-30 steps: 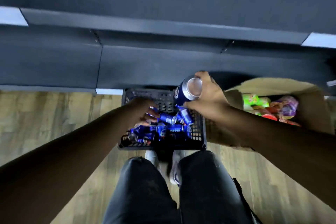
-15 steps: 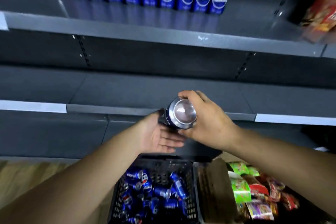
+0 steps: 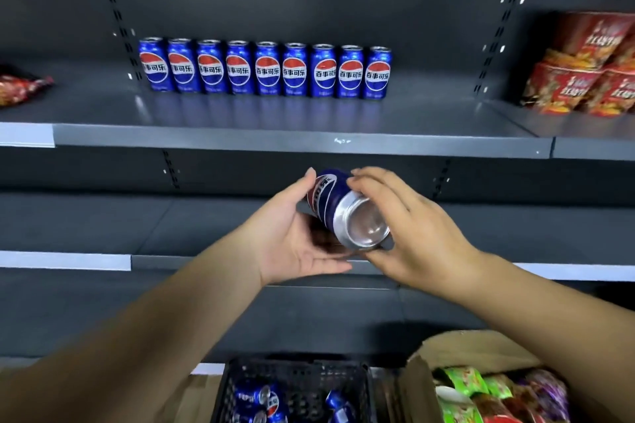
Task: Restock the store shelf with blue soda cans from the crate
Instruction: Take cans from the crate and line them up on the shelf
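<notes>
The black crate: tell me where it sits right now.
The black crate sits at the bottom centre of the head view, below both hands, left of the cardboard box of snacks.

Far up and right of the right hand [image 3: 409,227], red snack cartons [image 3: 584,72] sit stacked. Far up and left of the left hand [image 3: 295,237] lies a red snack bag [image 3: 20,89]. Below the right hand, a cardboard box [image 3: 457,350] holds colourful packets [image 3: 488,395].
</notes>
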The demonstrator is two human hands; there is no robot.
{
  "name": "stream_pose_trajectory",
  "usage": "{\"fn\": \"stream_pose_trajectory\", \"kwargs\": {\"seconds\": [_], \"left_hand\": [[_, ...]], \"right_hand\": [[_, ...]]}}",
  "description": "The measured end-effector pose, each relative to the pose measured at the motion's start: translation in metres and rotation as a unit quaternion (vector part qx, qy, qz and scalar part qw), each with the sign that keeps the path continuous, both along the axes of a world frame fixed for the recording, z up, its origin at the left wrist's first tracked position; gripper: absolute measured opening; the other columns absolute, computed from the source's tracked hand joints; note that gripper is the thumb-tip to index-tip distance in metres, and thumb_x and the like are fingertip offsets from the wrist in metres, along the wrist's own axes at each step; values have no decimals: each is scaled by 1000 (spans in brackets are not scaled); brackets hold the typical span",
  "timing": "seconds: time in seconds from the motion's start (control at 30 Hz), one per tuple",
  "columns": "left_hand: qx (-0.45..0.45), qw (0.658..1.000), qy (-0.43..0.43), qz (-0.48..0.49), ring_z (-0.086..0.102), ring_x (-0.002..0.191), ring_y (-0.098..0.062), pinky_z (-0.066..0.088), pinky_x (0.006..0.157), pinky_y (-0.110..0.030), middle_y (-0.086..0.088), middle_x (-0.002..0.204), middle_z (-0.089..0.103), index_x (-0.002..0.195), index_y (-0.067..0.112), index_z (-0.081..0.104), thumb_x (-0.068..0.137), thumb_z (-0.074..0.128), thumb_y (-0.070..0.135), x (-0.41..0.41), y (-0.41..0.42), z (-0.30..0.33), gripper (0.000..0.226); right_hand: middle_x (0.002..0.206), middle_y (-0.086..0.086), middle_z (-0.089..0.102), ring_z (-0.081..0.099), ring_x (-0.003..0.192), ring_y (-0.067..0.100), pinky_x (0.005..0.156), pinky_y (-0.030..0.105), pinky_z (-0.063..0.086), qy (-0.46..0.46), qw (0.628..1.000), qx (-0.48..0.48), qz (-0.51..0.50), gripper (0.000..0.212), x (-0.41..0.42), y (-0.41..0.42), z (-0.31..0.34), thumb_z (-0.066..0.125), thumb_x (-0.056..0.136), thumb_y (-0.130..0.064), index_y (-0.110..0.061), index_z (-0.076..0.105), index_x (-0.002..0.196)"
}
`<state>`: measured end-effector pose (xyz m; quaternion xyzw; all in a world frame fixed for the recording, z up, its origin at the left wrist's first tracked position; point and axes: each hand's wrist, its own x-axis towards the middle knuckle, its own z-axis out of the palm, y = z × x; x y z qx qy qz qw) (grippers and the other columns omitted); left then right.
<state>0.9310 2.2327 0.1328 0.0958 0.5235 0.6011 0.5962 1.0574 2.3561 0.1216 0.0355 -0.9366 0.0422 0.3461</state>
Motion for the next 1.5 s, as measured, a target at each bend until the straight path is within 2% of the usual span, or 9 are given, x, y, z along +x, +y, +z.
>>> {"fn": "stream_pose_trajectory", "kwargs": {"seconds": [0.17, 0.5, 0.7, 0.8, 0.9, 1.0, 1.1, 1.3, 1.5], "left_hand": [[29, 998, -22, 44, 63, 102, -30, 36, 99, -57, -10, 103, 72, 112, 18, 63, 81, 45, 68, 15, 11, 10, 62], [95, 989, 60, 95, 65, 103, -29, 32, 103, -58, -4, 107, 71, 116, 26, 63, 62, 54, 69, 10, 11, 25, 69], [157, 962, 178, 138, 66, 103, -21, 40, 104, -47, -3, 108, 71, 111, 22, 66, 61, 62, 62, 0, 5, 34, 64], [199, 945, 186, 181, 66, 103, -20, 44, 100, -45, -4, 108, 71, 102, 21, 70, 64, 69, 52, -3, 4, 33, 49], [238, 937, 184, 180, 69, 94, -18, 54, 88, -37, -7, 102, 72, 88, 19, 75, 69, 71, 45, -3, 3, 35, 32], [264, 934, 174, 168, 70, 89, -17, 54, 85, -34, -7, 99, 73, 97, 16, 68, 70, 64, 48, 1, 4, 38, 42], [272, 933, 179, 150, 70, 87, -17, 55, 85, -33, -6, 96, 73, 97, 15, 69, 66, 68, 54, 1, 4, 37, 50], [260, 941, 174, 131, 68, 96, -20, 49, 94, -40, -8, 103, 72, 104, 16, 67, 68, 56, 55, 0, 3, 36, 54], [186, 935, 238, 183, 65, 105, -21, 47, 97, -40, -6, 110, 70, 120, 13, 59, 53, 77, 65, 1, 10, 39, 87]], "right_hand": [[129, 24, 51, 42, 124, 34, 103, 38, 36, 29, 995, 81, 44, 77, -2, 12, 2, 66, 55, 10, -7, 41, 126], [140, 9, 33, 34, 132, 30, 105, 39, 31, 26, 993, 107, 47, 61, -6, 7, 25, 55, 71, -6, -21, 40, 128], [144, -5, 35, 34, 134, 7, 108, 21, 27, -6, 989, -132, 68, 53, 4, -14, 30, 60, 79, -48, -26, 48, 126], [126, -16, 53, 47, 118, -5, 97, 11, 35, 19, 901, -431, 50, 57, 1, -25, 34, 68, 65, -53, -32, 51, 116], [112, -2, 66, 59, 100, 8, 84, 21, 46, -80, 736, -664, 105, 75, -8, -19, 35, 80, 48, -55, -18, 60, 110], [101, 13, 64, 61, 87, 19, 76, 27, 51, -141, 608, -759, 184, 74, -16, -16, 35, 86, 37, -60, -19, 72, 98], [107, 17, 67, 66, 90, 25, 80, 32, 55, -171, 548, -785, 231, 70, -19, -18, 32, 89, 39, -52, -17, 75, 97], [105, 21, 69, 69, 89, 25, 80, 32, 57, -109, 560, -795, 205, 79, -18, -22, 28, 92, 35, -47, -5, 73, 99], [86, 7, 74, 68, 76, 12, 79, 25, 55, -24, 640, -762, 89, 39, -17, -35, 24, 83, 49, -37, -13, 76, 80]]}}
